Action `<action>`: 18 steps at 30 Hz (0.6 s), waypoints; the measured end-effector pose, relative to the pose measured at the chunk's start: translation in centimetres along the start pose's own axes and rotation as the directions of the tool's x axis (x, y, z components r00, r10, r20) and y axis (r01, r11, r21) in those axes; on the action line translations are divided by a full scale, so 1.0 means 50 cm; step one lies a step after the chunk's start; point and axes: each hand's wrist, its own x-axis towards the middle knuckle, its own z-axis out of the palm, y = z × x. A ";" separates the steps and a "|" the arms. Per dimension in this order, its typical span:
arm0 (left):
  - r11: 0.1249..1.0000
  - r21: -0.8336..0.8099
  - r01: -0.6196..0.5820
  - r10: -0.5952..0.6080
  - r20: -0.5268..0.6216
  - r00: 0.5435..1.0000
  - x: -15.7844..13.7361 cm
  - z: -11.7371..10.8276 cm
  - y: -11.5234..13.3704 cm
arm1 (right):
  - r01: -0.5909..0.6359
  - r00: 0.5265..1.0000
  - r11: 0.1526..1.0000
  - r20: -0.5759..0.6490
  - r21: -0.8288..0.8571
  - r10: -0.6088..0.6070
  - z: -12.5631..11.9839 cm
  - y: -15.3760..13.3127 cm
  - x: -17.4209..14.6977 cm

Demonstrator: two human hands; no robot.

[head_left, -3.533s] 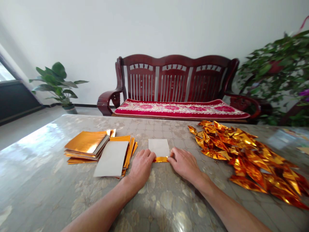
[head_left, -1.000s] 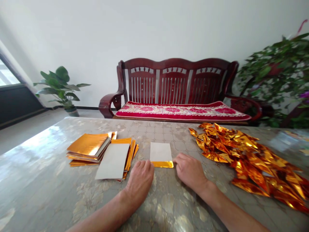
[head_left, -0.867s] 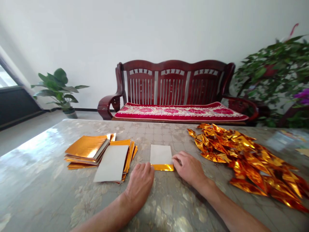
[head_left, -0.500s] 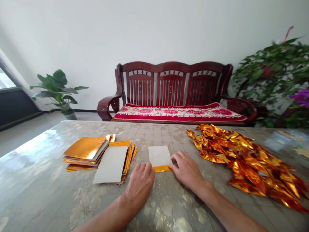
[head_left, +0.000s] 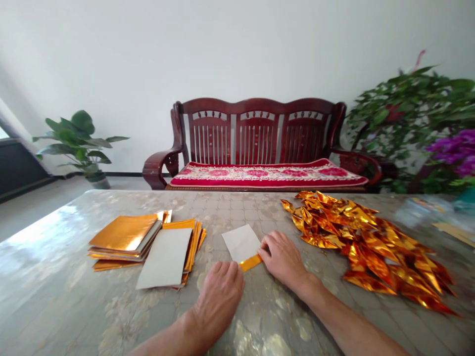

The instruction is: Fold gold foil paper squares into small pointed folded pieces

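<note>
A sheet of foil paper (head_left: pixel 242 241) lies on the table between my hands, its pale grey side up. Along its near edge a strip is folded over, showing the gold side. My left hand (head_left: pixel 222 289) is closed on the left end of this folded strip, its fingertips partly hidden. At the strip's right end, my right hand (head_left: pixel 280 254) pinches the fold between thumb and fingers. The sheet sits turned at an angle to the table edge.
Left of my hands are a gold-topped stack of foil sheets (head_left: pixel 124 232) and a grey-topped stack (head_left: pixel 165 259). A heap of folded gold foil pieces (head_left: pixel 356 237) spreads on the right, with a clear plastic bag (head_left: pixel 421 212) beyond. A wooden bench (head_left: pixel 256 133) stands behind the table (head_left: pixel 74 296).
The sheet has turned anticlockwise, its left end coming nearer to me. My left hand has moved slightly down and right with it. The camera view has shifted a little.
</note>
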 end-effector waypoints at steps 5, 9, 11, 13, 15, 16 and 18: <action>1.000 0.001 0.025 -0.025 0.033 0.999 -0.005 -0.008 0.003 | -0.025 1.000 1.000 0.007 -0.007 0.025 -0.005 0.003 -0.002; 1.000 -0.012 0.028 -0.028 0.069 0.997 -0.007 -0.010 0.004 | -0.001 1.000 0.999 0.030 -0.038 0.002 -0.008 -0.006 -0.009; 0.999 -0.022 0.032 -0.031 0.080 0.996 -0.007 -0.010 0.004 | 0.012 0.999 0.998 0.039 -0.056 -0.010 -0.007 -0.012 -0.011; 0.999 -0.033 0.037 -0.033 0.091 0.995 -0.007 -0.012 0.002 | 0.018 0.999 0.998 0.045 -0.067 -0.015 -0.006 -0.015 -0.010; 0.998 -0.047 0.037 -0.032 0.107 0.994 -0.007 -0.015 0.001 | 0.013 0.999 0.998 0.046 -0.068 -0.010 -0.005 -0.014 -0.007; 0.998 -0.053 0.035 -0.029 0.115 0.993 -0.007 -0.017 0.001 | 0.007 0.999 0.998 0.047 -0.063 -0.004 -0.006 -0.012 -0.006; 0.998 -0.063 0.030 -0.022 0.118 0.993 -0.008 -0.020 0.001 | -0.009 0.999 0.999 0.046 -0.044 0.011 -0.009 -0.007 -0.004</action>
